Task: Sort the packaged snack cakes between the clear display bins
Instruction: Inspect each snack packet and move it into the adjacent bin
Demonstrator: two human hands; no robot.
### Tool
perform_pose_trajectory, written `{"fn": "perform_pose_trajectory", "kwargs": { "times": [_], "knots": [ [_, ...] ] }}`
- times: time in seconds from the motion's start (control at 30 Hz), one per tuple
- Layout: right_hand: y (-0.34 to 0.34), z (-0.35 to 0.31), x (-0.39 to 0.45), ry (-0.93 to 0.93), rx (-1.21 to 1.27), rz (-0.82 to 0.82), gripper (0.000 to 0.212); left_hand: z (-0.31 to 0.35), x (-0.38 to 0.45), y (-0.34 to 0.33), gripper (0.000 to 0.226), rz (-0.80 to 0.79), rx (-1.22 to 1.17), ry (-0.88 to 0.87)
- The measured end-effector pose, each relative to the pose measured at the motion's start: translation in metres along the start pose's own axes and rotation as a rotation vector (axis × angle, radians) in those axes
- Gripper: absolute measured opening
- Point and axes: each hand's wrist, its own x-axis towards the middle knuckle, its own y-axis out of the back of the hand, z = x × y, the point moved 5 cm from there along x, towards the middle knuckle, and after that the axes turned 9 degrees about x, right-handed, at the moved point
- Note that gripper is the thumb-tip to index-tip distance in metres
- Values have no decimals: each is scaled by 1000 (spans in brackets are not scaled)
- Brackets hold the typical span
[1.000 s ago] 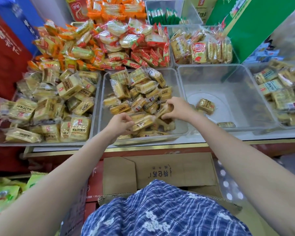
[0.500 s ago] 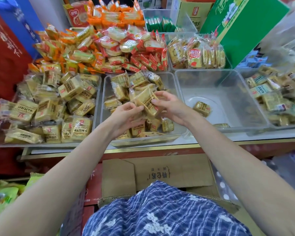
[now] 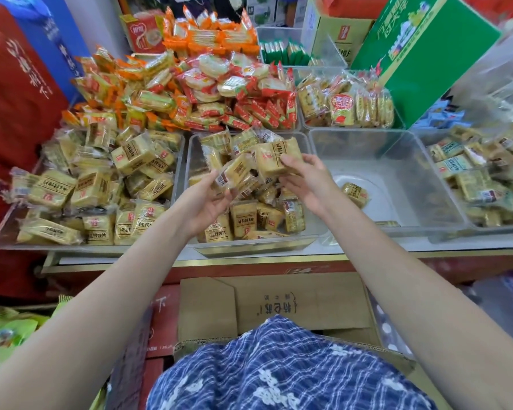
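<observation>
Two hands [image 3: 208, 202] [image 3: 305, 184] grip crinkly, blocky yellow snack cakes [image 3: 274, 156]

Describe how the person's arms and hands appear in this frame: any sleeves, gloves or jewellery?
Both forearms are bare, with no sleeves in view. The left hand and right hand wear no gloves; no rings, watch or bracelets show. Below them lies a blue-and-white plaid garment with white floral print.

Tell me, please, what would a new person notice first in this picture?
First, the two hands in the centre: the left hand and the right hand each hold yellow snack cakes above the middle clear bin. Next, the nearly bare bin to its right, with one lone cake on its floor. Behind, a bright heap of orange and red packets.
</observation>
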Motion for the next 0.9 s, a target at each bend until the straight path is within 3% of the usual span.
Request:
{"fn": "perform_pose_trajectory", "kwargs": {
  "times": [0.2, 0.37, 0.43, 0.53, 0.63, 0.73, 0.9],
  "knots": [
    [3, -3, 3, 30, -14, 49, 25, 7, -4, -7, 34, -84, 66, -42],
    [2, -6, 6, 62, -11, 12, 53, 29, -7, -3, 62, 123, 622, -425],
    [-1, -5, 4, 90, -78, -36, 56, 37, -7, -1, 57, 224, 845, -553],
    [-3, -4, 3, 145, -204, -68, 41, 41, -4, 3, 38, 278, 980, -631],
    [-3, -6, 4, 241, -309, -88, 41, 44, -4, 3, 41, 311, 1090, -730],
    [-3, -8, 6, 273, -298, -90, 41, 41, -4, 1, 34, 270, 1069, -709],
    [-7, -3, 9, 264, -382, -158, 35, 22, -1, -11, 27, -6, 592, -400]
  ]
}}
